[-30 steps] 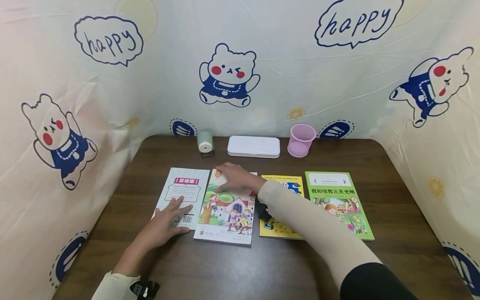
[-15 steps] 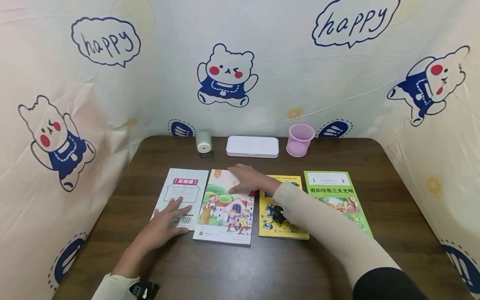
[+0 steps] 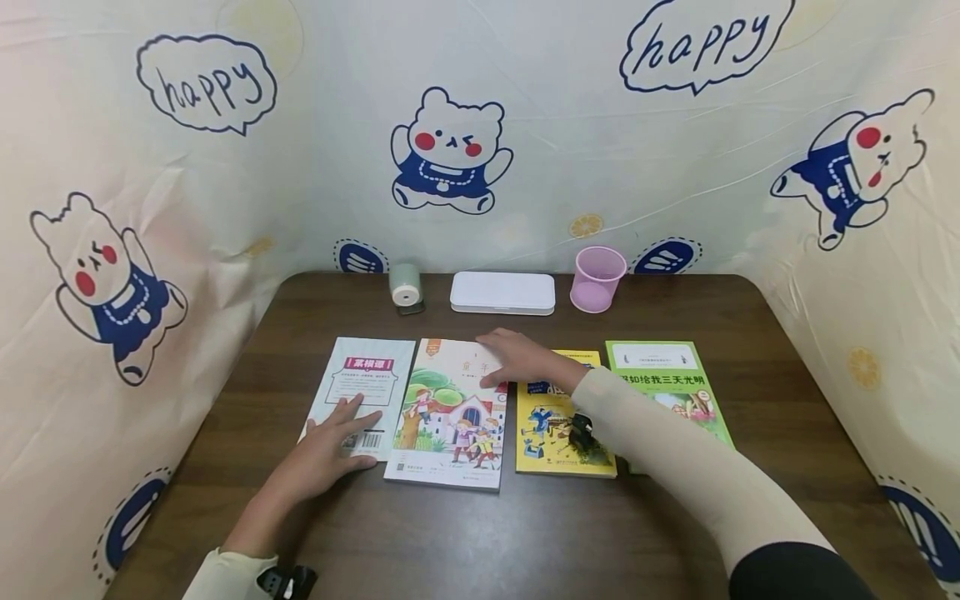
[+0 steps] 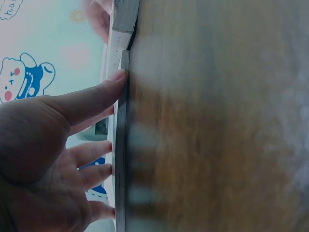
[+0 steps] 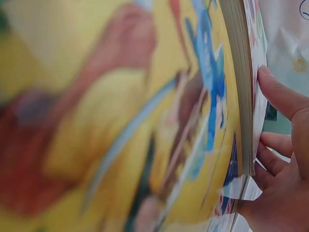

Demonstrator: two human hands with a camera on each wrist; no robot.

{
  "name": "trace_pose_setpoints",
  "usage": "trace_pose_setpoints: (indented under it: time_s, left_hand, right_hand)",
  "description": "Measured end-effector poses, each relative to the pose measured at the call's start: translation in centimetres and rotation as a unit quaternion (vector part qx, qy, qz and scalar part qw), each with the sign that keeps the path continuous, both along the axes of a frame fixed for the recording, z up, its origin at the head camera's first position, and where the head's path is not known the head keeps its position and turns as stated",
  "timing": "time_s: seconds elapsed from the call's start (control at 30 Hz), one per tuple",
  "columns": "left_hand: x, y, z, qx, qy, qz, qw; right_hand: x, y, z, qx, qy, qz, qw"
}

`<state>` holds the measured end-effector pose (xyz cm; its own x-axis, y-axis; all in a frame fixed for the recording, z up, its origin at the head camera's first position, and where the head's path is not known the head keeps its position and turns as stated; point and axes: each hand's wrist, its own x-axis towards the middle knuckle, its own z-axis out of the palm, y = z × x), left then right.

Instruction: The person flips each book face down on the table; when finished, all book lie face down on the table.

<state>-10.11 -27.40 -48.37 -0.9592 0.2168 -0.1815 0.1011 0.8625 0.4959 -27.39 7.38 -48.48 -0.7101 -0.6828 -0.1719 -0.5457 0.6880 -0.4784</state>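
Observation:
My left hand [image 3: 318,454] rests with spread fingers on the lower left of a pale blue book [image 3: 371,354] that shows a pink title box and a barcode. In the left wrist view, the thumb and fingertips [image 4: 108,171] touch that book's cover. Just right of it lies a white storybook [image 3: 442,429] with drawn children and a house. My right hand [image 3: 521,358] lies over its upper right corner, fingers extended. The right wrist view shows thumb and fingertips [image 5: 277,140] touching the white cover, beyond the large, close yellow book [image 5: 159,121].
A yellow book [image 3: 540,454], partly under the right forearm, and a green book [image 3: 656,357] lie to the right. Along the table's back edge stand a small green pencil sharpener-like object [image 3: 406,285], a white flat case [image 3: 502,292] and a pink cup [image 3: 597,279].
The right hand has slid rightward across the white storybook to its upper right corner, uncovering its title. The forearm now hides more of the green book. The left hand stays put.

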Motion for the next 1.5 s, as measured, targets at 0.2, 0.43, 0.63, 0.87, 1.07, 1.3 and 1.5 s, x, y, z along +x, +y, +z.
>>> trace_pose_setpoints:
  time_s: [0.2, 0.43, 0.63, 0.87, 1.07, 1.3, 1.5]
  left_hand:
    - [0.0, 0.1, 0.1, -0.006, 0.0, 0.002, 1.0]
    - [0.0, 0.3, 0.3, -0.015, -0.006, 0.006, 0.9999]
    - [0.0, 0.4, 0.7, -0.018, -0.007, 0.004, 0.9998]
    - [0.2, 0.9, 1.1, -0.004, 0.001, -0.006, 1.0]
    - [0.4, 1.6, 0.9, 0.017, 0.005, -0.027, 0.9995]
    - [0.5, 2.6, 0.7, 0.057, -0.024, -0.037, 0.9974]
    - [0.5, 3.1, 0.3, 0.064, -0.043, -0.056, 0.9955]
  right_hand:
    - [0.5, 1.3, 0.4, -0.02, -0.017, -0.025, 0.9993]
    - [1.0, 2.2, 0.5, -0.03, -0.022, -0.044, 0.9983]
    - [1.0, 3.0, 0.4, -0.032, -0.024, -0.054, 0.9977]
    - [0.9, 3.4, 0.1, -0.039, -0.025, -0.055, 0.9974]
    - [0.9, 3.5, 0.0, -0.039, -0.03, -0.055, 0.9973]
    - [0.8, 3.6, 0.2, -0.037, -0.029, -0.052, 0.9975]
    - [0.7, 3.6, 0.1, -0.039, -0.039, -0.059, 0.9968]
